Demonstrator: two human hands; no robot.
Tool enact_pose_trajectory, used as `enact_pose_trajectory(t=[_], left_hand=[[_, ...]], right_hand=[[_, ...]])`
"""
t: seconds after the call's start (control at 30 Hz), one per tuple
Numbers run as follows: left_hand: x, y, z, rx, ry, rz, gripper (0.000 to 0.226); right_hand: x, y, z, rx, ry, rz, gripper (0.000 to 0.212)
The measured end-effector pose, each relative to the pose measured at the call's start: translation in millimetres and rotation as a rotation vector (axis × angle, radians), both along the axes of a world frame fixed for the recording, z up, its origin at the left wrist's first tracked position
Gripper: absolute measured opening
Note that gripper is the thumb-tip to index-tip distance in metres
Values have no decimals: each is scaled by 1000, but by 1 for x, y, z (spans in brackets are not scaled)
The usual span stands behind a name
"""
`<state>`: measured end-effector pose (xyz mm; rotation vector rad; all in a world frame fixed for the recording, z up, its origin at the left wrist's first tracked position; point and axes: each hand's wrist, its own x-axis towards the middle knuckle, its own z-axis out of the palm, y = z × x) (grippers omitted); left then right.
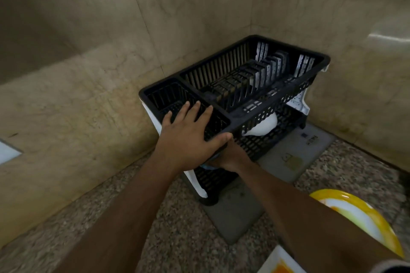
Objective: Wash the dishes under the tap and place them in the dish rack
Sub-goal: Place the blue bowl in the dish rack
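A black two-tier dish rack (pixel 288 86) with white side frames stands in the corner of the counter. My left hand (pixel 188 131) lies flat on the near-left corner of its top tier, fingers straight and spread, thumb along the front rim. My right hand (pixel 233 158) reaches under that corner into the lower tier. Its fingers are hidden by the left hand and the rack. A pale blue edge of some item (pixel 208 166) shows just beneath the right hand; what it is cannot be made out. A white bowl (pixel 265 126) sits upside down in the lower tier.
A grey mat (pixel 235 213) lies under the rack on the speckled stone counter (pixel 184 239). A yellow-rimmed plate (pixel 359 217) sits at the lower right, and a white dish with orange residue (pixel 280 264) at the bottom edge. Beige marble walls close in behind and to the right.
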<state>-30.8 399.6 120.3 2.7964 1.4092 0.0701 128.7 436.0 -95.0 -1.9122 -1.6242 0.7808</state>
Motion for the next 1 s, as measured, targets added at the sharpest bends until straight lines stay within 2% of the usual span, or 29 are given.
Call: enact_pose_trajectory(t=[0.17,0.3,0.53,0.63,0.73,0.87,1.0], left_hand=[[2,1,-1,11,11,0,90],[1,3,-3,5,21,12,92],[1,-7,7,-5,-25,10,86],[-1,-16,10,2,-90,24,90],[-1,-31,9,41,-189,46,75],[2,-84,-3,132,-269,10,54],[-7,-150,-25,149,-356,79,40]], right_hand=[[6,6,-10,-25,-30,29,108],[3,-24,34,37,-70,38,114],[25,-97,63,121,-1,-12,69],[34,-133,83,75,-34,-30,68],[46,-171,97,15,-14,-59,61],[56,-229,109,32,73,-85,34],[59,-293,113,38,137,-98,15]])
